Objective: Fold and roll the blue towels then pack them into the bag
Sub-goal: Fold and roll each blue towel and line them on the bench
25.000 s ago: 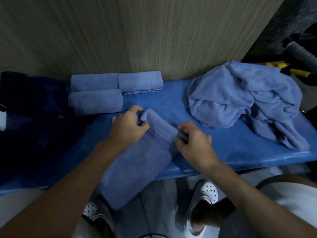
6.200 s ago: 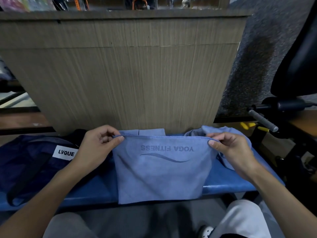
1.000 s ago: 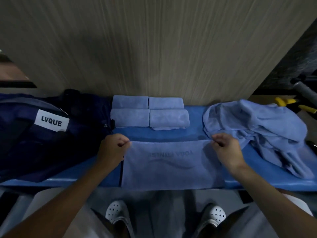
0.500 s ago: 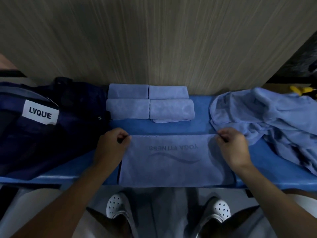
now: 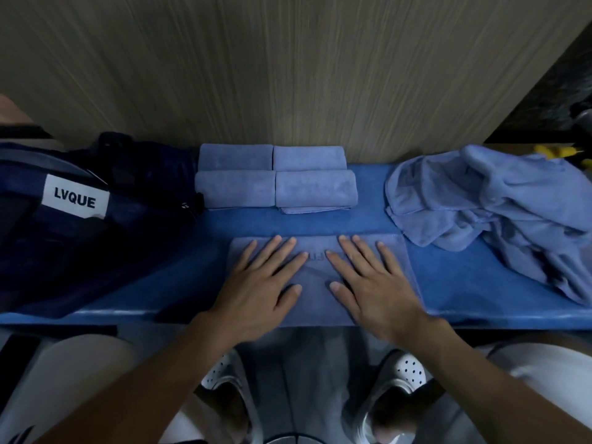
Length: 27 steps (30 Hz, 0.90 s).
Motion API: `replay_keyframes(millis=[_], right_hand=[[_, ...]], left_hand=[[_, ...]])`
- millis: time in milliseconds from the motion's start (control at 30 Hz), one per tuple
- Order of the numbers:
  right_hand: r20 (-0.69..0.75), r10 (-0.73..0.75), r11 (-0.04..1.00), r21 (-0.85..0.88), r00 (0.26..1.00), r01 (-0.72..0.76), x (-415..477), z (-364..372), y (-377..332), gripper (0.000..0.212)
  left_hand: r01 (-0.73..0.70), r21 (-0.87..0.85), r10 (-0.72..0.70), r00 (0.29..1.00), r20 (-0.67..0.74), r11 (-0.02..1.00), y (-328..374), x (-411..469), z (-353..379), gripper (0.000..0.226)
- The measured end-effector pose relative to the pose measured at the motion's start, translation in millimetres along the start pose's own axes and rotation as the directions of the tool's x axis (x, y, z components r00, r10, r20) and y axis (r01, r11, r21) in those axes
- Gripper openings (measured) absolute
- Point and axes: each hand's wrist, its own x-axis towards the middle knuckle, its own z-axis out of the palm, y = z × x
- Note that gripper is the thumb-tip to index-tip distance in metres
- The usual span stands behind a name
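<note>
Both hands [image 5: 315, 283] press flat upon the towel [image 5: 315, 302].

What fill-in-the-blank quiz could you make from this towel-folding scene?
1. ____ rolled towels sit against the wooden panel.
2. The label on the dark bag reads ____.
3. The left hand and right hand lie flat on the spread towel; the crumpled pile is on their ____ side.

Missing words: four; LVQUE; right.
</note>
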Motion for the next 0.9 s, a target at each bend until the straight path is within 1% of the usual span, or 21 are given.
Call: replay_keyframes(millis=[100, 167, 300, 433, 533, 600, 667, 767, 900], right_hand=[[0.043, 0.002, 1.000, -0.026, 0.999, -0.001, 2.7, 2.2, 7.7, 0.064], [0.055, 0.021, 0.999, -0.036, 0.998, -0.019, 4.0, -0.2, 13.8, 0.064], [0.057, 0.078, 0.996, -0.052, 0.995, -0.075, 3.5, -0.5, 21.0, 0.065], [0.014, 0.141, 0.988, -0.060, 0.990, -0.140, 2.3, -6.9, 23.3, 0.067], [0.010, 0.102, 0.994, -0.036, 0.995, -0.101, 3.8, -6.8, 15.8, 0.066], [0.030, 0.057, 0.998, -0.033, 0.998, -0.057, 5.2, -3.4, 13.7, 0.066], [0.058, 0.054, 0.998, -0.021, 0.997, -0.053, 6.0, -2.2, 16.4, 0.066], [0.060, 0.103, 0.995, -0.007, 0.993, -0.103, 6.4, -3.1, 23.2, 0.067], [0.025, 0.205, 0.978, 0.022, 0.978, -0.205, 4.0, -0.5, 34.9, 0.078]], left_hand=[[0.028, 0.046, -0.030, 0.998, 0.052, 0.999, -2.8, -2.3, 1.4, 0.061], [0.027, 0.060, -0.030, 0.998, 0.060, 0.998, -3.8, -2.9, 0.7, 0.062], [0.020, 0.058, -0.023, 0.998, 0.054, 0.998, -6.5, -2.5, 0.8, 0.061], [0.030, 0.036, -0.030, 0.999, 0.013, 0.999, -2.4, -1.0, -6.3, 0.064], [0.031, -0.006, -0.031, 0.999, -0.032, 1.000, 8.8, 4.2, -9.4, 0.063], [0.038, -0.001, -0.038, 0.999, -0.008, 0.999, 9.7, 7.0, -6.1, 0.062], [0.052, 0.027, -0.053, 0.998, 0.027, 0.998, 3.4, 8.5, -0.8, 0.062], [0.046, 0.034, -0.047, 0.998, 0.038, 0.998, -2.6, 7.7, 1.5, 0.062], [0.018, 0.036, -0.020, 0.999, 0.039, 0.999, -8.9, 9.4, 1.5, 0.061]])
